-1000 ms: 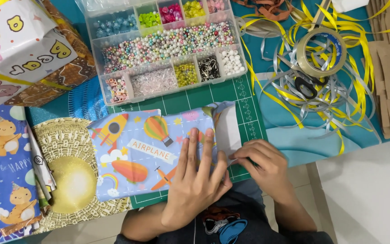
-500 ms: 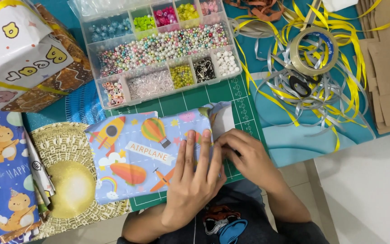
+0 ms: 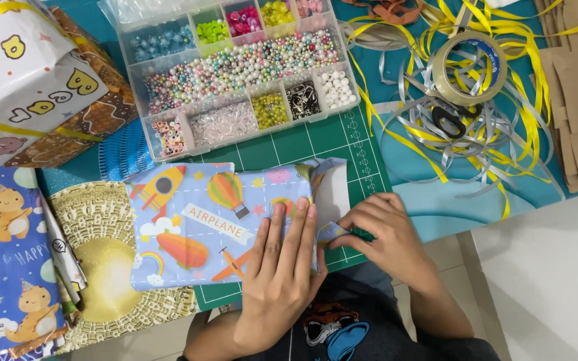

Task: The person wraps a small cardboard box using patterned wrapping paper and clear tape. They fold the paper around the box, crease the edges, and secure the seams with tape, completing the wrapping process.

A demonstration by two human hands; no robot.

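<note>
Left hand [image 3: 281,281] flattens wrapped box [image 3: 219,224]; right hand [image 3: 381,234] pinches its flap [image 3: 331,233].

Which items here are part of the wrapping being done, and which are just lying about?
In use:
- left hand, flat on the blue cartoon-print wrapped parcel
- right hand, pinching the parcel's end flap
- green cutting mat beneath

Lying about:
- clear compartmented bead box
- tape roll
- yellow and silver ribbons
</note>
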